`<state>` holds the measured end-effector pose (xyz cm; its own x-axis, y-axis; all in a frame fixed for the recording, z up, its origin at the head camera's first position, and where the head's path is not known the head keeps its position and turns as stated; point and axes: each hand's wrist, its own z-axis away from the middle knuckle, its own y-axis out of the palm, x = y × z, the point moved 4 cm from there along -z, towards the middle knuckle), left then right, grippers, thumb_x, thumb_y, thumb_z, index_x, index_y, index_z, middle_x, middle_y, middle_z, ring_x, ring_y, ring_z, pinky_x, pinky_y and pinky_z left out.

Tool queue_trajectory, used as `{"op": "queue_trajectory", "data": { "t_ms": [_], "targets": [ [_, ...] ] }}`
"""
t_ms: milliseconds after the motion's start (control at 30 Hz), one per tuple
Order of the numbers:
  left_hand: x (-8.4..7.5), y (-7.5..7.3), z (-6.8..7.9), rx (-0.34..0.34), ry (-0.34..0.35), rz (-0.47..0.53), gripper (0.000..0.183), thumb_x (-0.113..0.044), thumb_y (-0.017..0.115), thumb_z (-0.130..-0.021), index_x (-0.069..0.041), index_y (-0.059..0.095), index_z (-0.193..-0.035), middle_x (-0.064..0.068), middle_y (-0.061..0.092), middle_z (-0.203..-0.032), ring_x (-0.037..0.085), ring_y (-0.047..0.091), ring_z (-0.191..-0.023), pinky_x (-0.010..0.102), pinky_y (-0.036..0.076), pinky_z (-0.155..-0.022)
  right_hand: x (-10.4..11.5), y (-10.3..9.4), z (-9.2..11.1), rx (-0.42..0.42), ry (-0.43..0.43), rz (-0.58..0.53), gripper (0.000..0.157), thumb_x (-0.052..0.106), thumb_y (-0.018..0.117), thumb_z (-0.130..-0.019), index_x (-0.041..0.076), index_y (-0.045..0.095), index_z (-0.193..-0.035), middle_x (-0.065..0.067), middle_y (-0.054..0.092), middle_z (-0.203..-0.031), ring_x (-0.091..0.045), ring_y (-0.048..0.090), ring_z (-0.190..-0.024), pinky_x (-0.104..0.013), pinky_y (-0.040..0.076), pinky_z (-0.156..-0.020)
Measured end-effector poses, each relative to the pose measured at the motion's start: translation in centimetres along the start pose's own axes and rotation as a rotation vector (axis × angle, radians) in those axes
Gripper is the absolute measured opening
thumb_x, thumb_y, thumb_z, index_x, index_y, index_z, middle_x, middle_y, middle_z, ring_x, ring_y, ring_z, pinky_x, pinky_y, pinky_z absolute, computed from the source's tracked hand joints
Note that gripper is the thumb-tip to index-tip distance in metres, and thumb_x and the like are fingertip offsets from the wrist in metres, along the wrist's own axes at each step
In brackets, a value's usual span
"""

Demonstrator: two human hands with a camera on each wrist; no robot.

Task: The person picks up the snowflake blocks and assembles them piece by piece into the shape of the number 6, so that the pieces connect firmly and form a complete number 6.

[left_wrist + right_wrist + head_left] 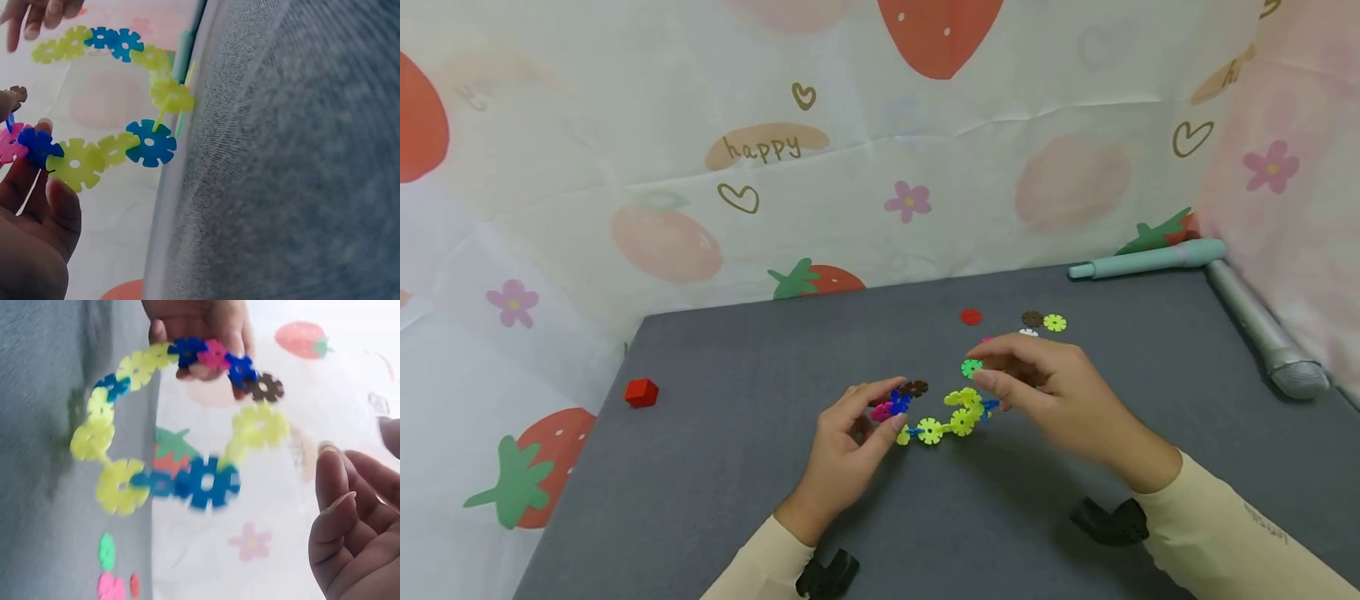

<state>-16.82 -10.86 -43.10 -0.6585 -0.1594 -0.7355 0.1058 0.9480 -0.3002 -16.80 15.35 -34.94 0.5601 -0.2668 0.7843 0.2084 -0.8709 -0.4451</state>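
My left hand [853,446] pinches a curved chain of interlocking plastic snowflake discs [930,431] at its blue and pink pieces, holding it above the table. Yellow and blue discs make up most of the chain. In the right wrist view it bends into a near ring, with a brown disc [267,387] at one end close to a yellow disc [259,425] at the other. My right hand [1052,387] hovers by the yellow end, its fingers bent loosely around nothing. A loose green disc [106,551] lies on the table beyond, overlapped by the right fingertips in the head view.
Behind the right hand lie a red disc [971,317], a brown disc [1032,319], a yellow disc [1055,322] and partly hidden pink and white ones. A red block [642,392] sits far left. A silver microphone [1270,333] and a mint-green rod [1150,259] lie back right.
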Motion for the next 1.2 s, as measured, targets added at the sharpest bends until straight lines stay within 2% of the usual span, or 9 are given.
{"op": "queue_trajectory", "data": {
  "t_ms": [167,300,500,667,833,933,1067,1200],
  "targets": [
    [0.1,0.0,0.0,-0.008,-0.059,-0.016,0.043,0.002,0.081,-0.097,-0.011,0.074,-0.137,0.003,0.072,-0.11,0.02,0.06,-0.086,0.03,0.054,-0.059,-1.6,-2.1,1.9,-0.056,0.085,-0.087,0.024,0.002,0.062,-0.111,0.006,0.071,-0.133,-0.007,0.075,-0.114,-0.024,0.07,-0.086,-0.031,0.058,-0.076],
    [0.2,0.0,0.0,-0.022,-0.113,-0.012,0.04,-0.002,0.08,-0.099,-0.012,0.074,-0.138,0.001,0.073,-0.114,0.022,0.064,-0.094,0.034,0.058,-0.066,-3.5,-3.2,3.3,-0.068,0.126,-0.138,0.024,0.001,0.057,-0.112,0.002,0.067,-0.134,-0.011,0.075,-0.115,-0.024,0.07,-0.092,-0.03,0.055,-0.075],
    [0.5,-0.1,0.2,-0.06,-0.172,0.0,0.041,-0.004,0.077,-0.101,-0.009,0.071,-0.142,0.005,0.073,-0.117,0.025,0.065,-0.097,0.032,0.06,-0.071,-5.9,-4.4,5.3,-0.035,0.15,-0.253,0.028,-0.001,0.047,-0.115,-0.004,0.063,-0.138,-0.017,0.072,-0.125,-0.025,0.07,-0.105,-0.03,0.056,-0.083],
    [0.7,-0.2,0.2,-0.05,-0.165,0.025,0.04,-0.001,0.076,-0.101,-0.008,0.071,-0.14,0.006,0.073,-0.125,0.026,0.064,-0.102,0.03,0.058,-0.073,-7.8,-5.1,7.1,0.02,0.209,-0.321,0.033,0.0,0.044,-0.115,-0.006,0.057,-0.145,-0.018,0.068,-0.132,-0.026,0.068,-0.114,-0.032,0.056,-0.088],
    [0.7,-0.1,0.1,-0.03,-0.153,0.05,0.04,0.0,0.075,-0.101,-0.009,0.071,-0.14,0.004,0.073,-0.124,0.028,0.064,-0.101,0.03,0.059,-0.07,-9.8,-4.8,9.2,0.153,0.276,-0.366,0.038,-0.004,0.051,-0.112,-0.005,0.053,-0.15,-0.023,0.065,-0.133,-0.027,0.067,-0.117,-0.033,0.057,-0.091],
    [0.6,-0.1,0.1,-0.019,-0.151,0.049,0.04,0.0,0.076,-0.101,-0.008,0.071,-0.139,0.005,0.073,-0.122,0.028,0.064,-0.098,0.03,0.059,-0.069,-10.6,-4.4,10.1,0.264,0.278,-0.367,0.042,-0.006,0.059,-0.108,-0.006,0.054,-0.149,-0.025,0.064,-0.134,-0.028,0.065,-0.117,-0.032,0.055,-0.094],
    [0.4,-0.1,0.1,-0.004,-0.14,0.054,0.039,0.002,0.076,-0.1,-0.006,0.071,-0.138,0.006,0.074,-0.12,0.027,0.065,-0.096,0.031,0.059,-0.07,-10.7,-4.1,10.6,0.415,0.265,-0.306,0.047,-0.002,0.073,-0.103,0.002,0.06,-0.148,-0.018,0.065,-0.137,-0.022,0.062,-0.12,-0.028,0.05,-0.099],
    [0.4,-0.2,0.1,0.007,-0.15,0.036,0.037,0.002,0.079,-0.098,-0.005,0.072,-0.134,0.006,0.076,-0.12,0.025,0.068,-0.093,0.03,0.059,-0.07,-10.4,-4.2,10.9,0.559,0.243,-0.253,0.052,0.009,0.082,-0.099,0.011,0.063,-0.147,-0.009,0.061,-0.143,-0.016,0.055,-0.129,-0.023,0.042,-0.104]
  ]
}}
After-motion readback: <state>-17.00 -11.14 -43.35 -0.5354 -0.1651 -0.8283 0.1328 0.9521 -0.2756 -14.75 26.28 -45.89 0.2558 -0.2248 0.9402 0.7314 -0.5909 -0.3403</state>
